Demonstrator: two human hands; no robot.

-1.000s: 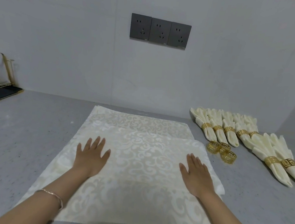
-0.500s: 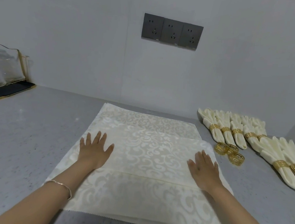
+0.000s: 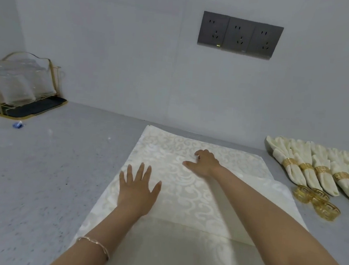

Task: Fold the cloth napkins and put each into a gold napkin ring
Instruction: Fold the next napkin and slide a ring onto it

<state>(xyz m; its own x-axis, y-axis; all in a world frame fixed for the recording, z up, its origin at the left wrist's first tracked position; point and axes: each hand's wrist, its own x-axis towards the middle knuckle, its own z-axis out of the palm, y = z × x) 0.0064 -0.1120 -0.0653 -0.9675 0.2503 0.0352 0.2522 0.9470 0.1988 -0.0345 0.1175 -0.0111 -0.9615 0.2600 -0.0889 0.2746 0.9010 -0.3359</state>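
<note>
The napkin point(image 3: 185, 196) lies spread mid-counter point(image 3: 49, 174), reaching its back edge. The left hand point(image 3: 137, 192) presses it flat, fingers straight. The right hand point(image 3: 205, 162) bends onto the far part (pinching? I cannot tell). Fold with edges matched.

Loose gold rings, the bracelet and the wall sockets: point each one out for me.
Loose rings point(image 3: 320, 195), head view, on the middle ring of the three.
Bracelet point(image 3: 98, 244), head view, on the band across the wrist.
Sockets point(image 3: 240, 35), head view, on the middle plate's face.
</note>
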